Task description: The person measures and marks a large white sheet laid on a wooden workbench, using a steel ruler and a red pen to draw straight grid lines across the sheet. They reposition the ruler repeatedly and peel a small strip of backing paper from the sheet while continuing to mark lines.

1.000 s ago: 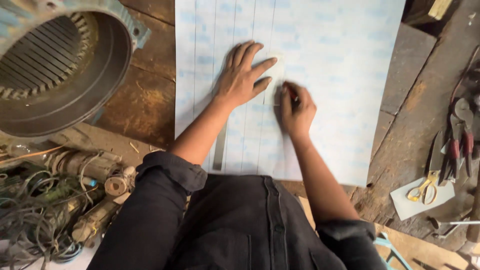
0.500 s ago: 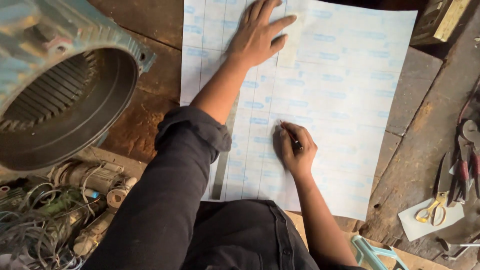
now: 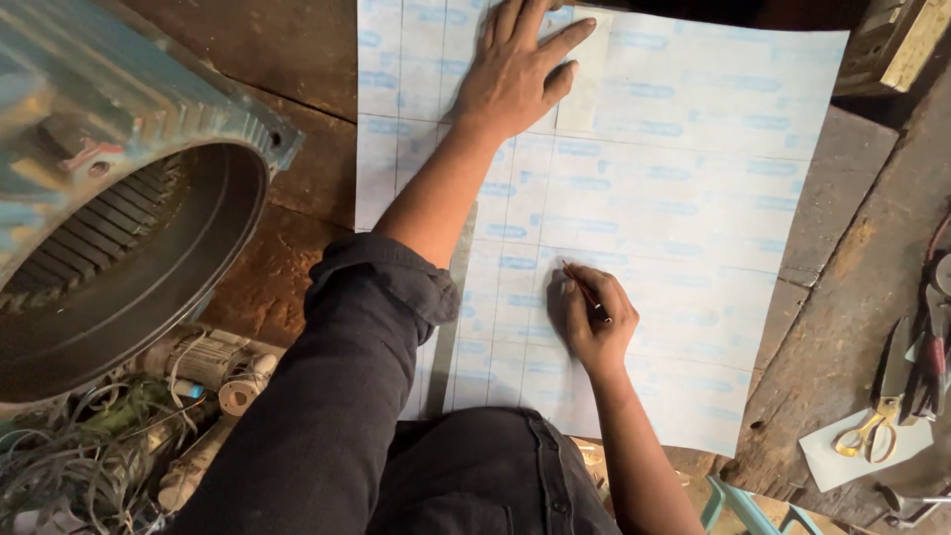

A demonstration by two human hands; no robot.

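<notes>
Lower on the sheet (image 3: 684,198) now, right hand (image 3: 592,322) pinches a pencil (image 3: 586,294); left hand (image 3: 517,71) presses flat, fingers spread.

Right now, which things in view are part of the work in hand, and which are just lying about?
In use:
- large pale sheet, flat on the bench
- left hand, pressed flat on the sheet
- right hand, gripping a red pencil on the sheet
- metal ruler, partly under the left arm

Lying about:
- motor housing
- tangled wires
- yellow-handled scissors
- pliers
</notes>
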